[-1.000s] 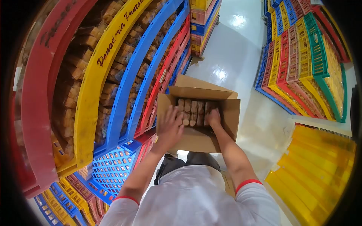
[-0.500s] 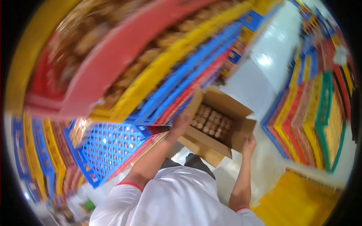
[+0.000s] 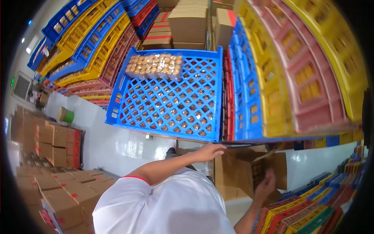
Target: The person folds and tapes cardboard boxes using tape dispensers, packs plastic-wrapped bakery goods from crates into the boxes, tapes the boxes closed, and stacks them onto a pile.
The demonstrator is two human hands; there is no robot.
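Note:
An open cardboard box (image 3: 231,171) is low in front of me on the right, with round packaged pieces dimly visible inside. My left hand (image 3: 208,153) is at the box's near upper left corner, just under the crate edge, its fingers curled and partly hidden. On the flap side, my right hand (image 3: 266,185) grips the box by its right part. Above my left hand, a blue lattice crate (image 3: 212,130) tops a stack. In its far left corner lies a clear-wrapped block of round biscuits (image 3: 154,66); more round pieces show through the lattice.
Tall stacks of yellow, pink and blue crates (image 3: 272,78) rise close on the right. Others (image 3: 89,46) stand at the far left. Closed cartons (image 3: 189,25) are piled behind the blue crate, and more cartons (image 3: 70,191) at lower left. A green and tan drum (image 3: 65,114) stands on the floor.
My view has swung left, onto the blue crate. The box now appears farther right and lower, partly under the crate edge, with both hands still at it.

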